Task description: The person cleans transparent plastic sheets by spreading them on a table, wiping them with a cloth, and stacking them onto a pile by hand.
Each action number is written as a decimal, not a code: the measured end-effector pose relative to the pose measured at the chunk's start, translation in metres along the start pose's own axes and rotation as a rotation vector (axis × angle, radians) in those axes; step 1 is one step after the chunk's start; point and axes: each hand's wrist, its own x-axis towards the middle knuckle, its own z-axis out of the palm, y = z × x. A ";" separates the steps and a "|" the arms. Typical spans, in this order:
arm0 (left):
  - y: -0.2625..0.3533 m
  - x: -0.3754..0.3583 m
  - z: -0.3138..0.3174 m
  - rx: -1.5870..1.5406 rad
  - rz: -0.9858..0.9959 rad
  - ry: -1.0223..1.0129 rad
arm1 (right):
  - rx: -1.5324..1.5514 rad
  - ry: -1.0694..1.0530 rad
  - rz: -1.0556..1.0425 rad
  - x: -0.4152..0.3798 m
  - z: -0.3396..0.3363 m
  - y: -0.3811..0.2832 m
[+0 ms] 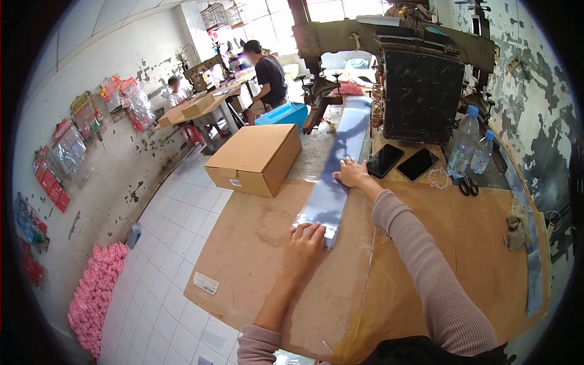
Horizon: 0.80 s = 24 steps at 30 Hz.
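A long, glossy strip of clear bluish plastic film (pixel 331 188) runs from the machine down onto the brown board. My left hand (pixel 306 242) lies on its near end, fingers bent over the film's edge; whether they grip it is unclear. Farther up the strip, my right hand (pixel 353 174) rests on the film's right side with its fingers spread, a ring on one finger. Beside the right hand are two black phones (pixel 384 160). Left of the strip sits a closed cardboard box (pixel 255 158).
A machine with a black panel (pixel 421 91) stands behind. Bottles (pixel 465 137), scissors (pixel 468 186) and a beaded string (pixel 438 178) are at right. A grey cloth (pixel 516 225) lies near the right edge. A blue basket (pixel 283 114) and two people (pixel 271 79) are farther back.
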 end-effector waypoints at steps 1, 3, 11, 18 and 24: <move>-0.001 -0.002 0.002 -0.031 -0.038 -0.045 | 0.005 0.018 0.028 0.002 0.004 -0.002; -0.004 -0.003 0.001 -0.041 -0.068 -0.075 | 0.012 0.062 0.066 0.001 0.011 -0.003; -0.001 -0.004 0.003 0.059 -0.051 -0.145 | 0.070 0.398 -0.532 -0.145 -0.026 0.031; 0.009 -0.004 0.006 0.045 -0.094 -0.111 | 0.198 0.539 0.032 -0.375 -0.053 0.238; 0.014 -0.007 0.009 0.070 -0.134 -0.001 | 0.299 0.559 0.899 -0.641 -0.038 0.390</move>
